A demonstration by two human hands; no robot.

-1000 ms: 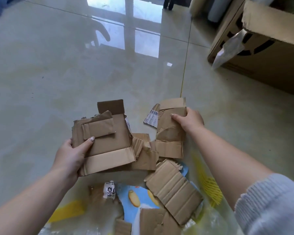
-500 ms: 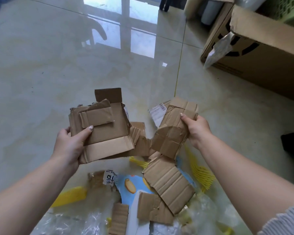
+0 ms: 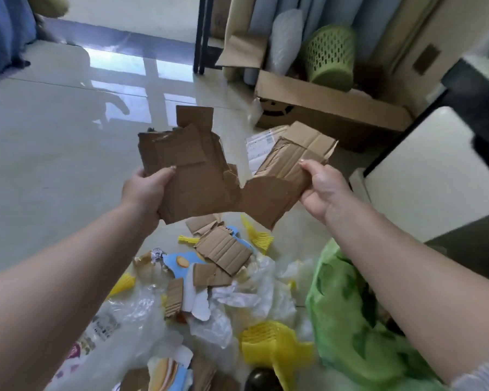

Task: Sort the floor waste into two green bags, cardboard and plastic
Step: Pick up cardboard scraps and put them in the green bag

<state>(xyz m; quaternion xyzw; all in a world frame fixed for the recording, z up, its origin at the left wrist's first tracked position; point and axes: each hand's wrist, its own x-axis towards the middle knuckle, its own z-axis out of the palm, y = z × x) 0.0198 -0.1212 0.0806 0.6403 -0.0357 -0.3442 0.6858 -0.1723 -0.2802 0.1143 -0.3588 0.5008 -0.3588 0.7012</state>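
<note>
My left hand (image 3: 146,190) grips a stack of torn brown cardboard pieces (image 3: 189,170) held up above the floor. My right hand (image 3: 323,190) grips another creased cardboard piece (image 3: 288,167) with a white label behind it, its lower edge touching the left stack. Below lies a mixed heap: loose cardboard scraps (image 3: 223,249), clear plastic film (image 3: 141,334), yellow foam netting (image 3: 271,345) and torn blue printed packaging (image 3: 181,261). A green bag (image 3: 347,320) stands open at the lower right under my right forearm.
A large cardboard box (image 3: 331,108) lies on the glossy tiled floor (image 3: 54,165) at the back right, with a green perforated basket (image 3: 329,56) behind it. A white and black piece of furniture (image 3: 424,170) stands at the right.
Both hands have lifted their cardboard higher off the heap and the view has tilted up. The green bag and more of the heap have come into view.
</note>
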